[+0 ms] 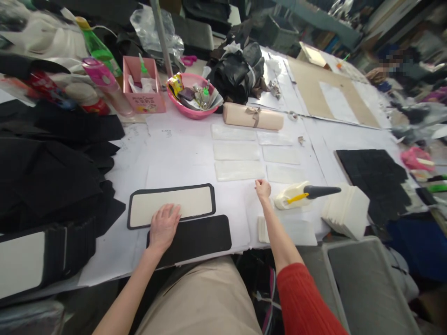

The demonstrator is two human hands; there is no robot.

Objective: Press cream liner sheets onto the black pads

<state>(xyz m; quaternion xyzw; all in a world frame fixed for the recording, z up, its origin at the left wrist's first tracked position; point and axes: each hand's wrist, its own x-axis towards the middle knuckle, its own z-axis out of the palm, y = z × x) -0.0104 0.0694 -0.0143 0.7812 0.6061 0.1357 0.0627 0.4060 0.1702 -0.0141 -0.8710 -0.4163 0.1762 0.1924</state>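
Cream panel [167, 196]: lies on the counter [171, 158] in front of the person, edged in black, under the left hand.
Left hand [164, 225]: open and palm down, its fingers resting on the cream panel.
Black panel [206, 237]: just beside the cream panel, on the side nearer the person, partly hidden by the left hand and wrist.
Right hand [263, 189]: closed, fingers curled in, near the strips; whether it pinches anything, one cannot tell.
Pale strips [237, 151]: 6, laid flat in 2 columns of 3, beyond the right hand.
Cream-coloured container [282, 200]: right of the right hand, with a yellow tool [298, 198] and a dark cone [319, 191] at it.
White stacks: 1 low stack [296, 231] near the right forearm, 1 taller stack [349, 211] farther right.
Black pieces [45, 167]: heaped at the left.
Far side: a pink box [148, 103], a pink basin [192, 113] holding small items and a beige roll [239, 116] tied with a bow.
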